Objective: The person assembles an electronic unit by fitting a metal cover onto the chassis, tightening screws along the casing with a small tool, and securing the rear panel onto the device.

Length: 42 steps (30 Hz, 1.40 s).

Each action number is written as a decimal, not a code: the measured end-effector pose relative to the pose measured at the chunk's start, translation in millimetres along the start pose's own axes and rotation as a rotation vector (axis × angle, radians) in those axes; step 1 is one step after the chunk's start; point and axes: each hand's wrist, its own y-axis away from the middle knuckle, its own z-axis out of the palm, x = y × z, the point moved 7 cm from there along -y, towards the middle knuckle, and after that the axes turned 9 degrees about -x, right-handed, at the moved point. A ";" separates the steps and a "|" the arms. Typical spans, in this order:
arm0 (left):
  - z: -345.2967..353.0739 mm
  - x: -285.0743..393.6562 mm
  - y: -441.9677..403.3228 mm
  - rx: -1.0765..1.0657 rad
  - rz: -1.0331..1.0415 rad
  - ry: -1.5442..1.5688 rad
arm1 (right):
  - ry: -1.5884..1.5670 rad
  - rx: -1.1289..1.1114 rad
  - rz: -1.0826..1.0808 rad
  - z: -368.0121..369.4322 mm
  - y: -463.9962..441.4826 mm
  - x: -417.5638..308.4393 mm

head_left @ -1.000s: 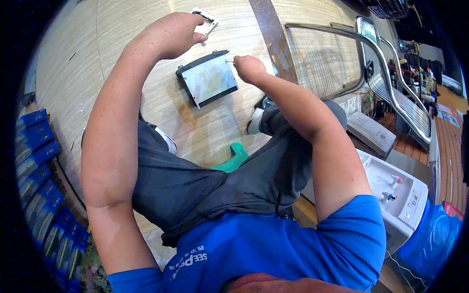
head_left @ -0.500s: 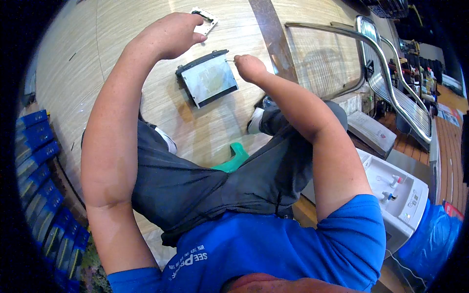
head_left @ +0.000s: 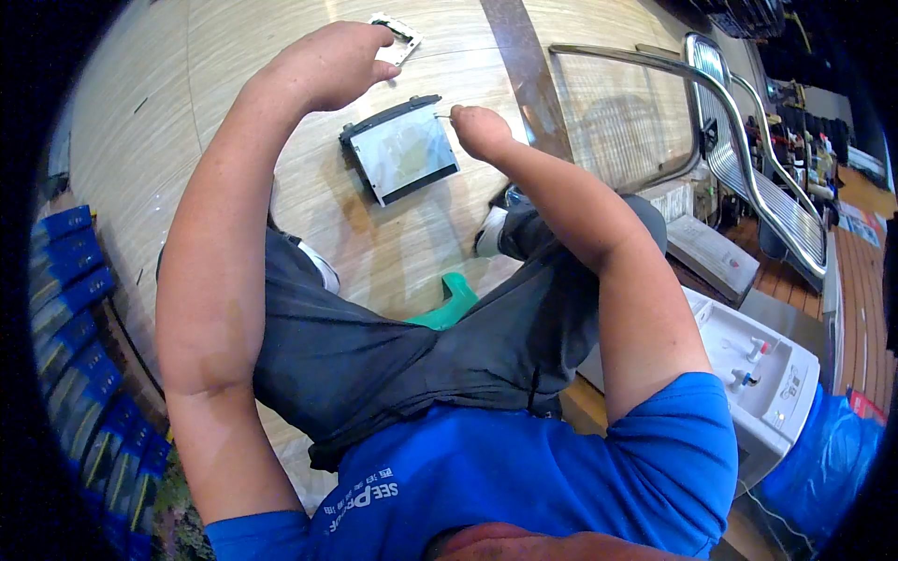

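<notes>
On the floor in front of me sits a boxy unit (head_left: 404, 150) with a silver metal top and a black curved front panel, much like a car stereo. My right hand (head_left: 482, 133) is closed beside its right edge. A thin metal-shafted tool (head_left: 443, 116) sticks out of the fingers towards the unit; its handle is hidden. Beyond the unit, my left hand (head_left: 346, 64) has thumb and fingers at the near side of a small white rectangular frame (head_left: 412, 39) with dark parts inside. The hand partly covers this frame.
A green plastic stool (head_left: 454, 299) shows between my legs. To the right stand a chrome-framed chair (head_left: 725, 93), a flat grey box (head_left: 711, 252) and a white water dispenser (head_left: 795, 383). Blue-labelled boxes (head_left: 79, 280) line the left side.
Both hands keep nearly the same pose. The whole view has shifted very slightly, and the light patch on the unit's metal top looks different.
</notes>
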 end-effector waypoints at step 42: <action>-3.4 0.4 3.6 0.053 0.022 -0.020 | -0.153 0.051 -0.087 -9.9 -1.6 -2.4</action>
